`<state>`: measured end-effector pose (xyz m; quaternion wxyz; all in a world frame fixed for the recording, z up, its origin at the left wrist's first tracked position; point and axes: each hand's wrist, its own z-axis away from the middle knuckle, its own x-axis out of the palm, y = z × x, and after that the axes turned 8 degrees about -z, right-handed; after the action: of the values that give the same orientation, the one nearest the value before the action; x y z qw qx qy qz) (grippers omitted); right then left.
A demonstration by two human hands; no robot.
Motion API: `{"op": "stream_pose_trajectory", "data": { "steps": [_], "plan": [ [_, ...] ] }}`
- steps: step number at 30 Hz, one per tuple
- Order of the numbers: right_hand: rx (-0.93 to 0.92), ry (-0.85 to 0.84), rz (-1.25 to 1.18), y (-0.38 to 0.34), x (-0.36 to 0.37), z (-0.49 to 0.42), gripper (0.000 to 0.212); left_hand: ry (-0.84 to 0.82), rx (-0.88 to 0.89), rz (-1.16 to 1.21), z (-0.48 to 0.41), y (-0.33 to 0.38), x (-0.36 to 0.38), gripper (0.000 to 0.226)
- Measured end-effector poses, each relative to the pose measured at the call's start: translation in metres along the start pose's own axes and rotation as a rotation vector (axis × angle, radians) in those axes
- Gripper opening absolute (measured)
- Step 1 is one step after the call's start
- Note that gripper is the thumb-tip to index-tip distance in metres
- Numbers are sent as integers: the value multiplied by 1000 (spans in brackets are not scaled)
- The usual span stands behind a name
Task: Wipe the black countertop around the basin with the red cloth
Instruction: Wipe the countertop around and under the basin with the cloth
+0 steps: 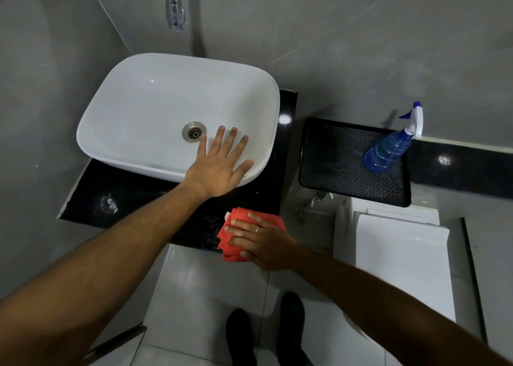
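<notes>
Black countertop (133,196) near the basin (155,107): right hand (261,240), fingers together, presses the red cloth (236,235) flat at the front corner; left hand (219,168) spreads on the rim. A smudge (108,203) suggests wiping remains.

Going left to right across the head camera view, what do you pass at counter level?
White smudge on the countertop → basin → left hand on the basin's rim → red cloth under the right hand → black tray → blue spray bottle.
</notes>
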<state>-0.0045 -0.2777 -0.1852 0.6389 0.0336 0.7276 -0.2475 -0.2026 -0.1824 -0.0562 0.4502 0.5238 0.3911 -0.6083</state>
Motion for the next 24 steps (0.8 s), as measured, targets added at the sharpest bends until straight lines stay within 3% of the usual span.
{"op": "stream_pose_trajectory", "data": {
  "steps": [9,17,24],
  "plan": [
    [611,230,7,71,-34,-18,47,-25,3,-18,1,1,-2,74],
    [772,304,-199,152,-64,-54,55,-22,20,-13,1,1,-3,69],
    [1078,593,-685,233,-102,-104,60,52,37,27,0,2,-1,67]
  ]
}}
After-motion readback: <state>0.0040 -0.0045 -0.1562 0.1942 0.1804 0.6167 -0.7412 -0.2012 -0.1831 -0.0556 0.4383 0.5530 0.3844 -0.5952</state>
